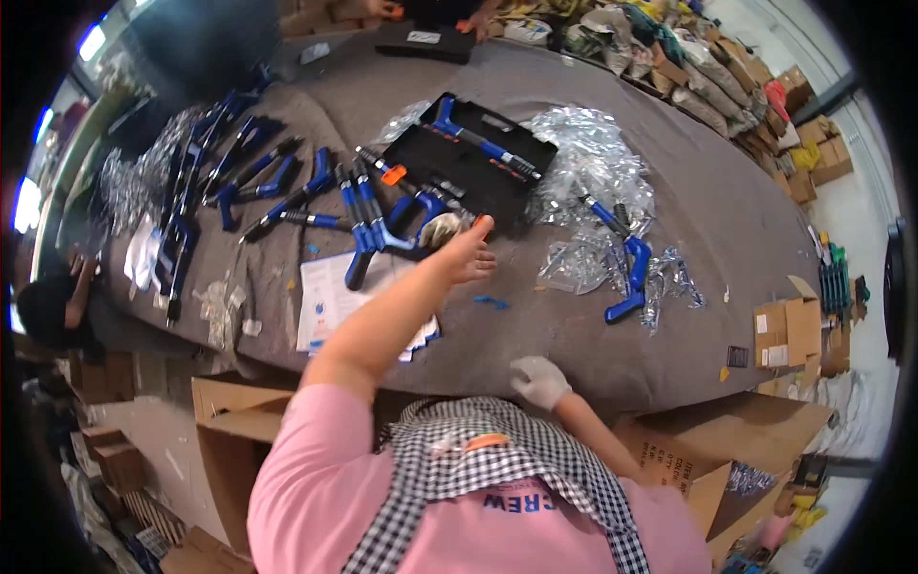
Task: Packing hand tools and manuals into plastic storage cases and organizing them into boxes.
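My bare left hand reaches over the middle of the table, fingers apart. Its upper fingertip is at a small orange piece by the near edge of an open black case; whether they touch I cannot tell. A blue and black tool with a pistol-like handle lies in the case. Left of my hand are a whitish crumpled thing like a glove and a similar tool with an orange part. My right hand, in a white glove, is open at the table's near edge, holding nothing.
Several blue tools crowd the table's left side. Printed sheets lie under my left forearm. Clear plastic wrap and another blue tool are on the right. Cardboard boxes stand below the near edge. Across the table, a person handles a black case.
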The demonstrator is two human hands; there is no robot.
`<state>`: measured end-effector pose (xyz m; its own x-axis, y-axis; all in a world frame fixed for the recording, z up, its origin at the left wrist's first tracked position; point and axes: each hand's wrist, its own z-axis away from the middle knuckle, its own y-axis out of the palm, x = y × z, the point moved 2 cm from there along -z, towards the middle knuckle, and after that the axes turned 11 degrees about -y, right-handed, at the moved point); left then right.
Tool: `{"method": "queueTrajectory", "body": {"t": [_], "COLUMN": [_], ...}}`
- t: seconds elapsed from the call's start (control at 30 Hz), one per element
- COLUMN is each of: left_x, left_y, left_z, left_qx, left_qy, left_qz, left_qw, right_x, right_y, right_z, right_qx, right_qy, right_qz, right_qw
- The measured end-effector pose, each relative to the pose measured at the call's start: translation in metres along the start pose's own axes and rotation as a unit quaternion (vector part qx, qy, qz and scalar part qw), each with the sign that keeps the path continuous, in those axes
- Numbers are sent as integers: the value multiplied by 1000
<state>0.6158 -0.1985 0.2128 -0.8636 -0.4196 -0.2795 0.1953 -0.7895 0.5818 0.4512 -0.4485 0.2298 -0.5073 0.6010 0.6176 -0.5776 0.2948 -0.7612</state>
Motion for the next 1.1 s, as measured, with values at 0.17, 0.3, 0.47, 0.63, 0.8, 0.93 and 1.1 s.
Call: {"method": "queueTrajectory", "body": {"t": [0.17,0.3,0.47,0.63,0.8,0.93,1.1], "left_x": [-36,-39,24,79,82,63,23], "left_y": [50,53,14,-43,-72,-57,4], "left_z": [-120,-112,-11,66,61,43,-3], "left_qx": [-218,-247,-193,-272,-340,-325,-347], "left_qy": [208,203,169,-20,-140,88,119], "left_qz": [311,157,-97,-334,-591,-838,-814], "left_qw": [901,935,962,903,718,429,450], "right_x": [-38,-70,-118,-174,-174,-165,-188], "right_y": [-3,-5,-45,-53,-35,-32,46], "right_z": [76,133,128,84,39,27,80], "right_qx": [-109,-194,-242,-255,-224,-291,-213], "right_qy": [60,169,163,152,120,284,403], "right_qz": [-45,-176,-287,-524,-554,-352,-371], "right_qw": [991,950,912,798,793,843,809]}}
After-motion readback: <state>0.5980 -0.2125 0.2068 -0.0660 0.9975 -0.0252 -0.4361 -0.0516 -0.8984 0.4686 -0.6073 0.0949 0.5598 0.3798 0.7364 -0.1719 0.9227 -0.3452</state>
